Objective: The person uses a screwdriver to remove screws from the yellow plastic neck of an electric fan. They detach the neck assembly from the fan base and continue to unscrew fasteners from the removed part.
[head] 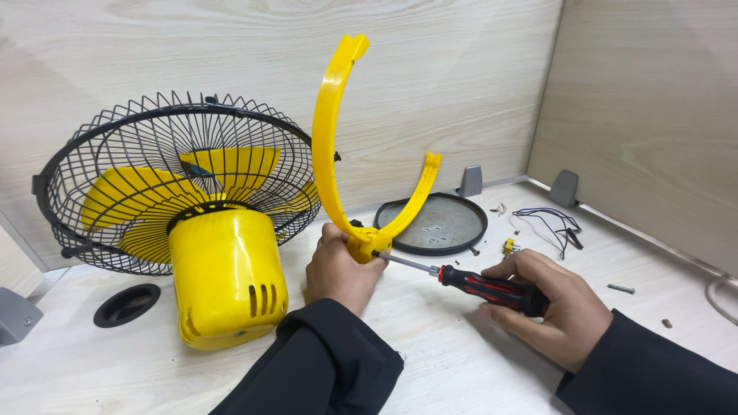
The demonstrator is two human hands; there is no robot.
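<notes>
My left hand [338, 269] grips the base of a yellow U-shaped fan bracket [329, 131], holding it upright on the table. In my right hand [550, 300] is a red-and-black screwdriver [492, 290]; its metal shaft points left and the tip touches the bracket's base [367, 248]. To the left lies a yellow fan head [223, 273] with its motor housing toward me. Its yellow blades sit inside a black wire cage [154, 161].
A round dark base plate [455, 227] lies behind the bracket. Loose black and white wires [550, 221] and small yellow connectors [509, 246] sit at the right, with screws [621, 289] scattered nearby. A black cable grommet hole [127, 303] is at the left. Wooden partition walls enclose the desk.
</notes>
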